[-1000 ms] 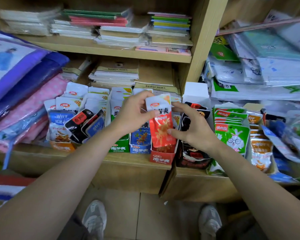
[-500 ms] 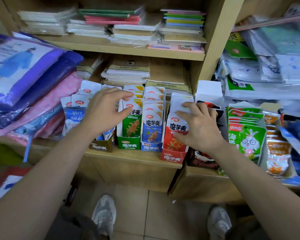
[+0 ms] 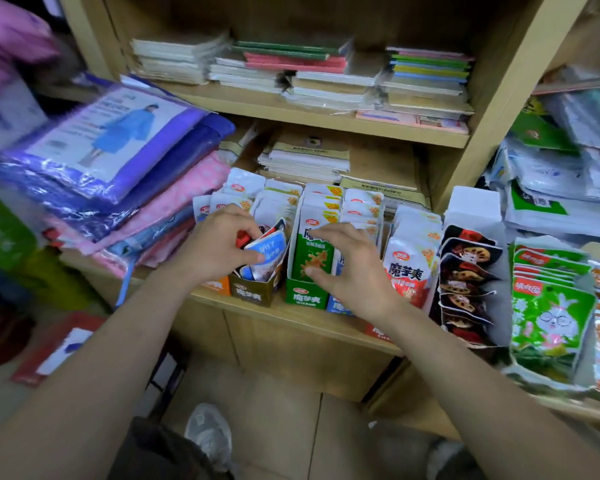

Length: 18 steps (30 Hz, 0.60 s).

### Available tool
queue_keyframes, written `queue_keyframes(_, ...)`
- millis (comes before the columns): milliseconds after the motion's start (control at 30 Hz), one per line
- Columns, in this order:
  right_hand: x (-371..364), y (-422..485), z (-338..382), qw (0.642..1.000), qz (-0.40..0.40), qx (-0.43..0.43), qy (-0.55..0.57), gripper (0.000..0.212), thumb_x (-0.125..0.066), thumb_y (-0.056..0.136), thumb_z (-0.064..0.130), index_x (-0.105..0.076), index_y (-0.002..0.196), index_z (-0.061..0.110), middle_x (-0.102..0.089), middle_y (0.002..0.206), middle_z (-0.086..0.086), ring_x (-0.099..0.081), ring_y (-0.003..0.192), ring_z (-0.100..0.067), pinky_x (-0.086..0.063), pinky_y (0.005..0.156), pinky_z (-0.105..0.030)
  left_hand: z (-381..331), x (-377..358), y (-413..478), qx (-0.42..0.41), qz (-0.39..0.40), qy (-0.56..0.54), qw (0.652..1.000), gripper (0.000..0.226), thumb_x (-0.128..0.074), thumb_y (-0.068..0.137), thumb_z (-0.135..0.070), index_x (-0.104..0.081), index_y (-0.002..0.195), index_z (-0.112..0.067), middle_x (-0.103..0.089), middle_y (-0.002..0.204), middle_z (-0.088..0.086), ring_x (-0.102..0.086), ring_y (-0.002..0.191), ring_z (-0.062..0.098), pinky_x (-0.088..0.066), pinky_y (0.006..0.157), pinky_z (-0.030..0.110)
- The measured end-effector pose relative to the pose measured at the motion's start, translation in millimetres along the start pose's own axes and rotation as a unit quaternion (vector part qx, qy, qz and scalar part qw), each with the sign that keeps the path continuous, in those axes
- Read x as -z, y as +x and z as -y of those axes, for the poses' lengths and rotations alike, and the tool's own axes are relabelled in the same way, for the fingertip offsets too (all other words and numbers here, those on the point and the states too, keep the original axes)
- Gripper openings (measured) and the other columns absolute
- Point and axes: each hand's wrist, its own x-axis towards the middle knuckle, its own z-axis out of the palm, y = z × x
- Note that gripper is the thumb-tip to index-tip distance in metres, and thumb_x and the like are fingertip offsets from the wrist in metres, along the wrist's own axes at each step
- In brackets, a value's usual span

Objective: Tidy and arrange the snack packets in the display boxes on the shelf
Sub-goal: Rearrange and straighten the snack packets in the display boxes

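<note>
Head view, far left: folded raincoat packs (image 3: 101, 150) stacked on the shelf (image 3: 291, 318); not part of the job.
Left hand (image 3: 219, 245): fingers curled down into the brown display box (image 3: 252, 294), pinching the jumbled packets (image 3: 266, 249) that stand crooked in it, blue and red ones fanned at angles.
Green display box (image 3: 305, 295): just beside the brown one; its packets stand upright in a neat file.
Right hand (image 3: 355, 271): fingers spread and straight, holding nothing, hovering at the front of the green box and the blue one next to it. I cannot tell whether the tips touch a packet.
Red packets (image 3: 407, 268): right of that hand, lined up; looks done.
Step in hand: my read is straightening the brown box, the one untidy lot in the row.
Next move: likely calls for gathering the skewed packets square, faces forward, and seating them down without tipping the neighbour. The free hand could steady the box.
</note>
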Motion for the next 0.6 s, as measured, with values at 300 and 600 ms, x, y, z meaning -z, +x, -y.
queue_keyframes(300,-36,39,17,0.990,0.011,-0.067,0.122,0.060,-0.081,0.082,0.029,-0.054,0.136,0.028,-0.059,0.129,0.012,-0.057,0.107,-0.004,-0.046,0.082,-0.008,10,5,6,-0.012,-0.142,-0.098,0.985,0.020,-0.084,0.079,-0.025,-0.073,0.081,-0.009,-0.066,0.100,0.003,-0.065,0.092,0.018,-0.053,0.085,0.045)
queue_keyframes(600,-49,61,10,0.976,-0.034,-0.114,0.182,0.028,-0.084,0.079,0.024,-0.067,0.098,0.014,-0.070,0.097,-0.004,-0.065,0.085,-0.016,-0.052,0.071,-0.027,16,13,-2,-0.008,-0.075,-0.183,0.980,0.024,-0.080,0.081,-0.040,-0.075,0.080,-0.017,-0.071,0.090,0.005,-0.065,0.087,0.023,-0.052,0.079,0.039)
